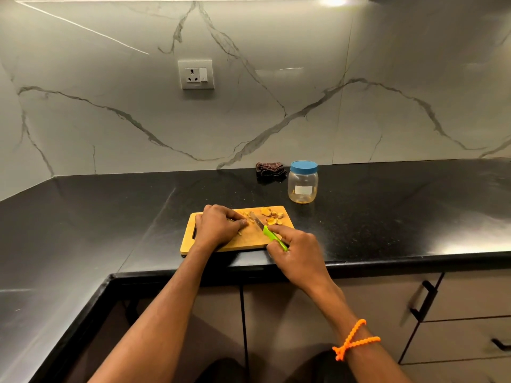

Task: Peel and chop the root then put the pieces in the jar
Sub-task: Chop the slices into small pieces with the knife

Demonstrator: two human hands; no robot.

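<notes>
Chopping on a wooden cutting board (250, 239) at the front edge of a black countertop (110, 217), with the scene read from left to right. Left hand (218, 226): it lies knuckles-up on the board's left half, fingers curled down over a small piece of the root (240, 223), of which only slivers show at the fingertips; how firmly the piece is pinched cannot be told. Just right of those fingertips stands the blade of a green-handled knife (266, 230), its tip among pale chopped bits. Right hand (300, 246): fingers closed narrowly around the green handle, forefinger laid along its top. Beyond the blade, in the board's far right corner, lies a heap of peel and cut pieces (272, 215). Behind the board and apart from it stands the clear jar (303, 183), its blue lid on, with a little yellowish matter at the bottom; a dark folded cloth (270, 170) sits to its left against the marble wall, where a wall socket (196, 75) is mounted higher up. Judged hazards: the blade works very near the left fingertips, so a slip on the hard, rounded root could nick them; the shrinking piece may roll or shoot out from under the fingers; the board sits close to the counter's edge, so a hard downward stroke might shift it; and the pieces cannot enter the jar until its lid is removed.
</notes>
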